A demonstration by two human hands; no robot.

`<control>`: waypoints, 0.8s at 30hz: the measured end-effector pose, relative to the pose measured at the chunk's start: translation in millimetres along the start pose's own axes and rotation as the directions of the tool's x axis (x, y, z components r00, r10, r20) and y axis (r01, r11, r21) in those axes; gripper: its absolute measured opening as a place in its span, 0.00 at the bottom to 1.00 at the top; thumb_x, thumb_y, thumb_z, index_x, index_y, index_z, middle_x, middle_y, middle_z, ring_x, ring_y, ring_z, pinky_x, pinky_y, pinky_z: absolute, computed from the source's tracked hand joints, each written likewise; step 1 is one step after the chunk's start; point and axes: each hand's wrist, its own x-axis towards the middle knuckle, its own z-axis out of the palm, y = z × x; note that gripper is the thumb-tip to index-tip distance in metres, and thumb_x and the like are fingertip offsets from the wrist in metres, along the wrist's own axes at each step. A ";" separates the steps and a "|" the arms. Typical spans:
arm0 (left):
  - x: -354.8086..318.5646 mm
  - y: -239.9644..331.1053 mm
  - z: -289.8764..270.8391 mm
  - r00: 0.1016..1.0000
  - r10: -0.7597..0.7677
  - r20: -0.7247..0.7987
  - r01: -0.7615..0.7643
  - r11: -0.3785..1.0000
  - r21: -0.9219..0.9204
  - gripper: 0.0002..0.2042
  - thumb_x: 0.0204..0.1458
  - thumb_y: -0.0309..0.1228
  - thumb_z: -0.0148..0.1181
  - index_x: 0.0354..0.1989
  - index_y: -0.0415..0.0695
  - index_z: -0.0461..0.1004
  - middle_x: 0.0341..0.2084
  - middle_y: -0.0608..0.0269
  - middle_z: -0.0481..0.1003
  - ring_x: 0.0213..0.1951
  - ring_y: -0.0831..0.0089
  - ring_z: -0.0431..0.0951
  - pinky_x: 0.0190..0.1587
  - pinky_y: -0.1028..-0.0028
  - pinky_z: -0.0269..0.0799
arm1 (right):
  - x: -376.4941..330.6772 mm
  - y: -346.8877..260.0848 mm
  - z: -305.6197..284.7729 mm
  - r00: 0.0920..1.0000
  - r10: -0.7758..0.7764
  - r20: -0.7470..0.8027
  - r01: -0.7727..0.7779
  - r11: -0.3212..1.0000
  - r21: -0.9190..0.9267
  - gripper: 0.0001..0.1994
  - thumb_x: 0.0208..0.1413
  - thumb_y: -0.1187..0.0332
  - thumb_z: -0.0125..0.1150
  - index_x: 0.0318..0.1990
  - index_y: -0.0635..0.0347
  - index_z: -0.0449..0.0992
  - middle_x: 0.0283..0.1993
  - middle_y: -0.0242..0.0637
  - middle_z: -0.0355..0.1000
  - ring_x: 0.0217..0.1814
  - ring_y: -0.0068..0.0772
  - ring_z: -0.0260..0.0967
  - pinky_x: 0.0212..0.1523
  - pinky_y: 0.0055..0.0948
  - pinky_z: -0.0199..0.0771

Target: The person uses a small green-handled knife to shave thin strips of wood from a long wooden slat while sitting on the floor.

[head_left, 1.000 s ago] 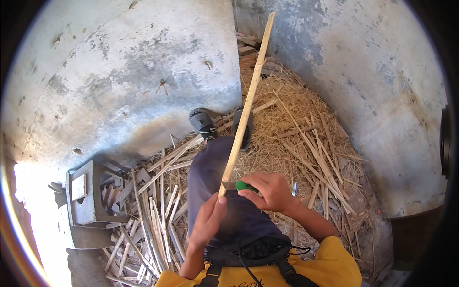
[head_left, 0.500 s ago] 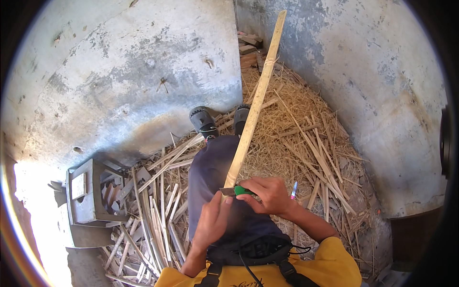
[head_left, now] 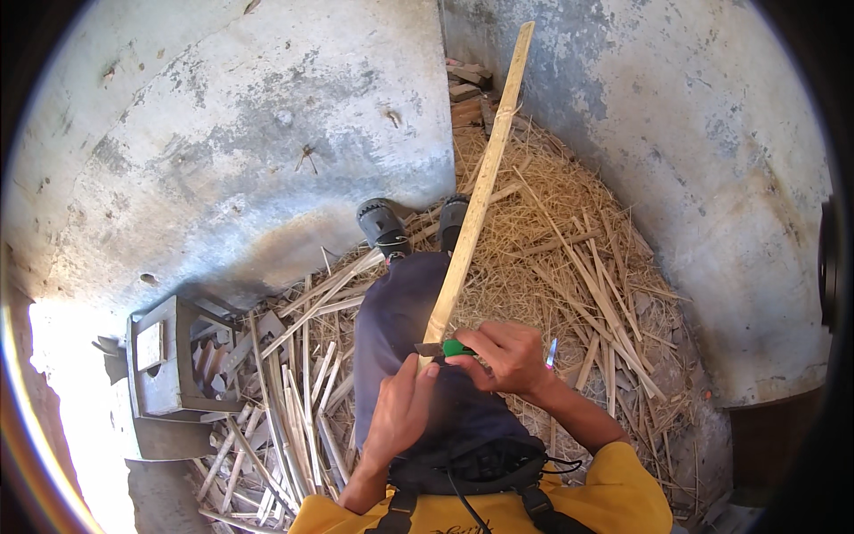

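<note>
A long, pale bamboo strip (head_left: pixel 481 191) slants from my lap up and away to the far right. My left hand (head_left: pixel 399 411) pinches its near end between thumb and fingers. In my right hand (head_left: pixel 509 359) is a knife with a green handle (head_left: pixel 456 348), the fingers wrapped round it. Its short, dark blade (head_left: pixel 430 350) lies across the strip just beyond my left fingertips. Whether the edge has cut into the strip is too small to tell.
Straw and shavings (head_left: pixel 525 214) cover the floor at the right. Split strips (head_left: pixel 298 418) pile up at my left, beside a grey box-like frame (head_left: pixel 165 356). Weathered walls (head_left: pixel 294 107) close in ahead and at the right (head_left: pixel 676 178). My shoes (head_left: pixel 382 222) stand near the wall.
The knife and right hand have shifted slightly right and up. Both hands keep their hold, and the strip's near end sits a little further right.
</note>
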 end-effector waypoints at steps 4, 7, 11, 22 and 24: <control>-15.8 -5.3 -3.2 0.999 0.028 -0.033 -0.026 0.997 0.073 0.11 0.74 0.32 0.54 0.41 0.38 0.69 0.25 0.40 0.72 0.31 0.31 0.72 0.34 0.47 0.65 | -0.8 67.2 -5.4 0.878 0.344 -0.334 -0.395 0.914 -0.097 0.14 0.70 0.56 0.66 0.46 0.59 0.85 0.25 0.36 0.74 0.21 0.35 0.71 0.24 0.34 0.69; -29.1 -2.4 -9.3 0.987 -0.145 0.065 0.145 0.989 0.002 0.11 0.74 0.33 0.53 0.40 0.37 0.69 0.24 0.39 0.73 0.33 0.31 0.74 0.32 0.52 0.66 | 15.4 103.0 -53.2 0.737 0.581 -0.345 -0.626 0.779 -0.027 0.21 0.74 0.52 0.61 0.47 0.65 0.84 0.26 0.40 0.78 0.23 0.33 0.74 0.25 0.32 0.70; -23.8 -17.2 -3.6 0.987 -0.131 0.089 0.137 0.989 -0.060 0.13 0.75 0.34 0.53 0.40 0.36 0.70 0.22 0.43 0.72 0.25 0.44 0.72 0.31 0.57 0.66 | 5.0 71.6 -37.2 0.908 0.380 -0.174 -0.352 0.920 0.174 0.20 0.73 0.51 0.63 0.45 0.63 0.84 0.29 0.39 0.80 0.26 0.32 0.78 0.26 0.33 0.73; -16.1 -8.4 -3.7 0.998 -0.054 0.022 0.056 0.992 -0.117 0.11 0.74 0.31 0.54 0.40 0.35 0.70 0.21 0.43 0.71 0.23 0.42 0.68 0.29 0.58 0.63 | -6.3 -0.4 -7.9 0.990 0.035 0.137 -0.061 0.980 0.188 0.14 0.61 0.57 0.75 0.43 0.58 0.84 0.32 0.35 0.81 0.27 0.39 0.80 0.27 0.34 0.77; -17.1 -7.4 -2.6 0.999 -0.034 0.005 0.035 0.997 -0.067 0.11 0.73 0.31 0.55 0.40 0.36 0.70 0.23 0.40 0.73 0.28 0.33 0.72 0.29 0.52 0.63 | -7.6 0.0 -6.5 0.987 0.035 0.158 -0.064 0.981 0.181 0.14 0.62 0.57 0.75 0.43 0.58 0.85 0.32 0.35 0.81 0.27 0.39 0.80 0.27 0.34 0.77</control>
